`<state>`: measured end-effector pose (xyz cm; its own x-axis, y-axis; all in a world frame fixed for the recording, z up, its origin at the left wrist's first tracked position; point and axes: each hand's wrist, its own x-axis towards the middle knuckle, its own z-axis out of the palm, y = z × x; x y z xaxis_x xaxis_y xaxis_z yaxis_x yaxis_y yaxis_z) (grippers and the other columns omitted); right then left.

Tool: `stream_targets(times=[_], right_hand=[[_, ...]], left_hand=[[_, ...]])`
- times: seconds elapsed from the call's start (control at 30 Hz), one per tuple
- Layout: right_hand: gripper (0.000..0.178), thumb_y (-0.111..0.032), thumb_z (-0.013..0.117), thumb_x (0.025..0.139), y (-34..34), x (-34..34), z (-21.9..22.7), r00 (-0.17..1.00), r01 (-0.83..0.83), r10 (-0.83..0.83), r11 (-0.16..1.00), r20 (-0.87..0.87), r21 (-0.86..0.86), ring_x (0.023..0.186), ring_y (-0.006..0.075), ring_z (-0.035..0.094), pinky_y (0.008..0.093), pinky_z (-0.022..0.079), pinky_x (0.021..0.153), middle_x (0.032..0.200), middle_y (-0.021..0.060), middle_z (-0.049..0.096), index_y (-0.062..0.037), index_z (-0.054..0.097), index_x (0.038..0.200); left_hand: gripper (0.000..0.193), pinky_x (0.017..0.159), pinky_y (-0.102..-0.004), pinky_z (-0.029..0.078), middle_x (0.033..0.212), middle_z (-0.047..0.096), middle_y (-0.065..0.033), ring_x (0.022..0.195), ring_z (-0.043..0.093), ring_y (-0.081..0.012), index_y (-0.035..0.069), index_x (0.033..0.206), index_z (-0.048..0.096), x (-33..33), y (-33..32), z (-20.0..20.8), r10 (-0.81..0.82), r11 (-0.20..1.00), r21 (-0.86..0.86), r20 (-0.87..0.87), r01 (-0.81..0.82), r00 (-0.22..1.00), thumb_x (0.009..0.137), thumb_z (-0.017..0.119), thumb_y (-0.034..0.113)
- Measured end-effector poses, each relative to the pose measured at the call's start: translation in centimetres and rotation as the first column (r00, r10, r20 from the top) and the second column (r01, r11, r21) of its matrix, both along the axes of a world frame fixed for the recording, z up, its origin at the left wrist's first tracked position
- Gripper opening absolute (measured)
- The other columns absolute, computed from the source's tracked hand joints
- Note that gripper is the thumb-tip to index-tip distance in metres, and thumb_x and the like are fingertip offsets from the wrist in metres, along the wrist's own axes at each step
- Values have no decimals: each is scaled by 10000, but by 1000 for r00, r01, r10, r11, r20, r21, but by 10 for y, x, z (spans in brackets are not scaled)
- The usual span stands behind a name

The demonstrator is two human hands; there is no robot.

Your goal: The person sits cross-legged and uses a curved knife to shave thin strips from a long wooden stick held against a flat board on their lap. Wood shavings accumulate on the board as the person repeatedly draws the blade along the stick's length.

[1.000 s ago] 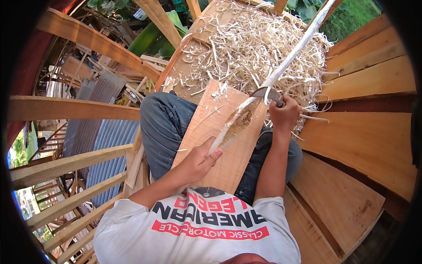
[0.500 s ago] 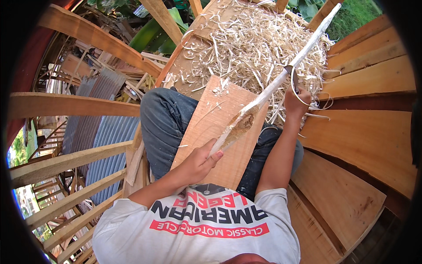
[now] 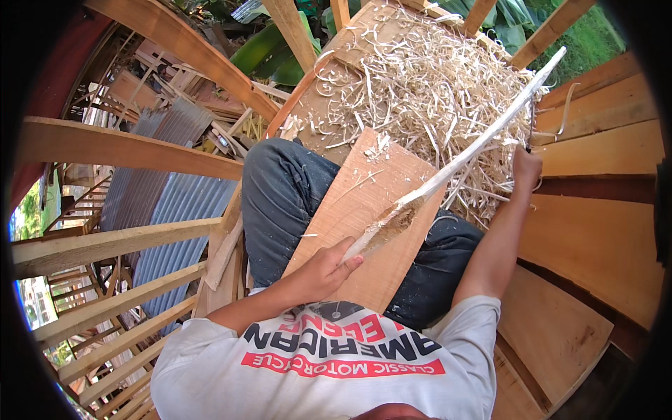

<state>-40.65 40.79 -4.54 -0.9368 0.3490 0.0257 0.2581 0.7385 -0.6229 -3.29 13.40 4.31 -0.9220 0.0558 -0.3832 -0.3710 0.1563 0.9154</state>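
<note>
A seated woodworker grips the near end of a pale wooden stick (image 3: 479, 143) in a closed left hand (image 3: 327, 271), the stick slanting over the far right corner of a lap board (image 3: 329, 234). The right hand (image 3: 527, 168) is curled around a dark-handled knife (image 3: 531, 126) near the stick's far end; whether the blade touches is unclear. Shavings (image 3: 427, 84) heap beyond. Paring appears underway; another stroke would call for resetting the blade nearer the board.

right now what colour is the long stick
The long stick is creamy white, seen best in the head view.
</note>
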Motion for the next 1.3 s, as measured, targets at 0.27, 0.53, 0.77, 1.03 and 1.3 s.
stream_targets(times=[0.27, 0.53, 0.77, 1.03, 1.3], right_hand=[[440, -349, 648, 817, -44, 67, 12, 972, -230, 227, 972, -55, -48, 463, 260, 503, 393, 428, 550, 517, 155, 543, 66, 606, 674], [281, -240, 636, 798, -85, 96, 22, 846, -482, 453, 875, -280, -39, 466, 311, 530, 415, 392, 495, 512, 161, 538, 22, 645, 696], [198, -214, 661, 712, -109, 127, 31, 788, -580, 591, 806, -174, 117, 584, 370, 593, 429, 473, 565, 581, 192, 574, -23, 646, 664], [144, -208, 665, 635, -97, 120, 30, 869, -427, 465, 877, -167, 221, 600, 333, 620, 413, 506, 624, 603, 151, 615, -73, 677, 685], [195, -246, 668, 628, -83, 109, 33, 928, -339, 363, 917, -87, 209, 690, 349, 646, 433, 516, 657, 696, 153, 653, -100, 705, 752]], left_hand=[[270, 431, -201, 294, 622, 363, 41, 486, 330, -41, 51, 983, 473, -29, -23, 13, 3, 870, 455, 385, -193, 923, 1002, 417, 314], [314, 389, -180, 274, 603, 360, 43, 455, 315, -28, 55, 968, 465, -30, -36, 8, 35, 841, 483, 404, -246, 914, 999, 394, 359], [347, 401, -183, 253, 594, 341, 54, 458, 298, -24, 62, 973, 468, -32, -34, 10, 96, 883, 377, 436, -278, 895, 984, 428, 406], [372, 403, -188, 258, 597, 331, 41, 466, 288, -30, 60, 967, 429, -30, -13, 9, 90, 921, 321, 375, -221, 923, 980, 419, 432], [342, 408, -187, 265, 608, 341, 37, 472, 298, -30, 62, 971, 426, -31, -1, 7, 41, 901, 385, 386, -201, 922, 987, 423, 403]])
